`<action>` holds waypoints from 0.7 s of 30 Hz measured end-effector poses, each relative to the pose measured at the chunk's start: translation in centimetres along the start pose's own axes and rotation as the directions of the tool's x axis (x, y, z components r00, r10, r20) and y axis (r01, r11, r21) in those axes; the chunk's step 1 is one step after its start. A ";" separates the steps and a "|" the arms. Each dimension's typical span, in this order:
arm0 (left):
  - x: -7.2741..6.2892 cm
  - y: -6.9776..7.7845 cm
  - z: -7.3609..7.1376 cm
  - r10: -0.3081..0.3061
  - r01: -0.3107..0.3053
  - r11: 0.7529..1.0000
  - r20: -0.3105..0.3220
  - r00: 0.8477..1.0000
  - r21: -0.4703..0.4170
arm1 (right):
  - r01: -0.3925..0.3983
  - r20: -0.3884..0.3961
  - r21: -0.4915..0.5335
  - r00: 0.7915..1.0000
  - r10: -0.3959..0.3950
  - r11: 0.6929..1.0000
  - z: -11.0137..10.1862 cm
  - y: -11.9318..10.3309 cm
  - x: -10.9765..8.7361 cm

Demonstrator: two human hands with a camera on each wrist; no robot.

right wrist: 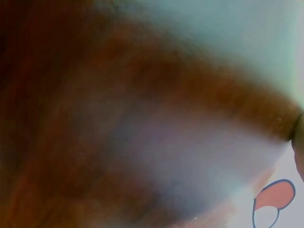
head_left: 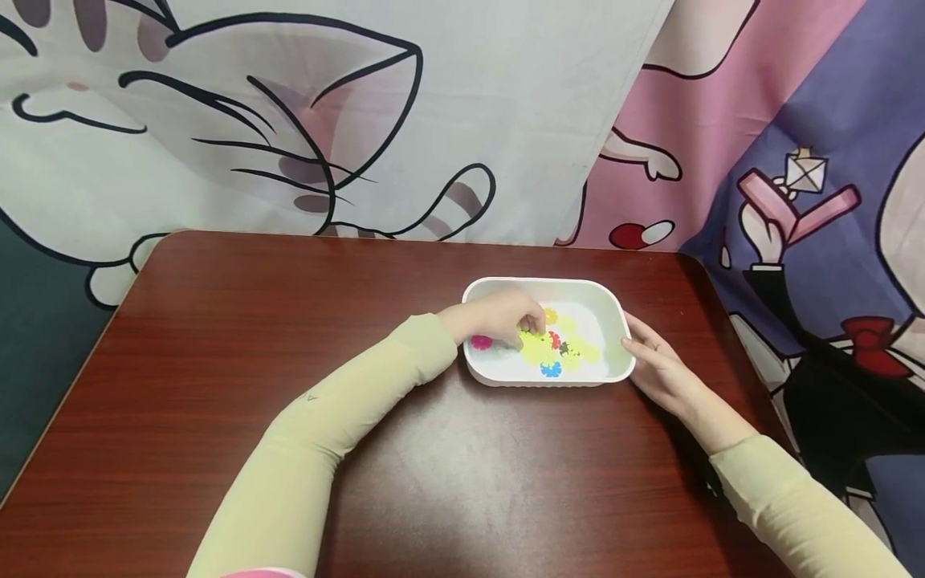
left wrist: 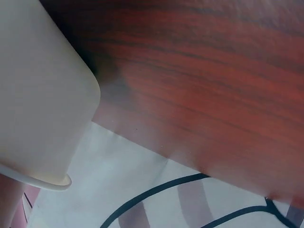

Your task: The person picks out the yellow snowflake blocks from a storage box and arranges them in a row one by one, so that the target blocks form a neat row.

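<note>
A white oval-cornered plastic basin [head_left: 549, 380] stands on the table, and its outer wall [left wrist: 42, 95] fills the left of the left wrist view. Small scalloped pieces lie in it: mostly yellow pieces [head_left: 536, 352], with a blue piece [head_left: 551, 369], a pink piece [head_left: 481, 342], an orange one [head_left: 551, 315], plus red and dark ones. My left hand [head_left: 502, 315] reaches over the near left rim, fingers bent down among the yellow pieces; I cannot tell whether it pinches one. At the basin's right end, my right hand [head_left: 661, 369] grips the wall, thumb at the rim and fingers outside.
The reddish-brown wooden table [head_left: 217, 321] extends left of and in front of the basin. Behind it hangs a white cartoon-printed cloth [head_left: 520, 104], with a pink and blue printed cloth [head_left: 817, 88] at the right. Much of the right wrist view is blurred.
</note>
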State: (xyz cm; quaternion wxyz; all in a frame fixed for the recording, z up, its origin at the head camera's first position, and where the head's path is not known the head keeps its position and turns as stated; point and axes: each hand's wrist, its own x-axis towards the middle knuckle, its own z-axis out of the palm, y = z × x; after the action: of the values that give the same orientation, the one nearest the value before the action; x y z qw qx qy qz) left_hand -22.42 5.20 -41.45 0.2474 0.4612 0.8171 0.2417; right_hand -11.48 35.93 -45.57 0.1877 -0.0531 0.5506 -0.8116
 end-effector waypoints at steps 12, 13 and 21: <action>0.5 0.2 0.6 -0.012 0.012 0.996 -0.004 1.000 0.086 | -0.004 0.003 -0.022 1.000 0.004 1.000 -0.1 0.1 -0.2; 0.6 0.2 0.6 -0.013 0.014 0.996 -0.007 1.000 0.086 | -0.002 0.003 -0.022 1.000 0.002 1.000 -0.1 0.1 -0.2; 0.9 0.0 0.8 0.009 -0.006 0.997 -0.034 0.999 0.083 | 0.008 0.015 -0.013 1.000 -0.008 1.000 0.1 0.1 -0.1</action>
State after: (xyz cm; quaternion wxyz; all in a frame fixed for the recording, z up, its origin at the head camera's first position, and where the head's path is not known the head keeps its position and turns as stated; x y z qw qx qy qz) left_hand -22.34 6.17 -42.22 0.2132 0.4700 0.8287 0.2165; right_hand -11.37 35.84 -45.56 0.1884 -0.0626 0.5542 -0.8084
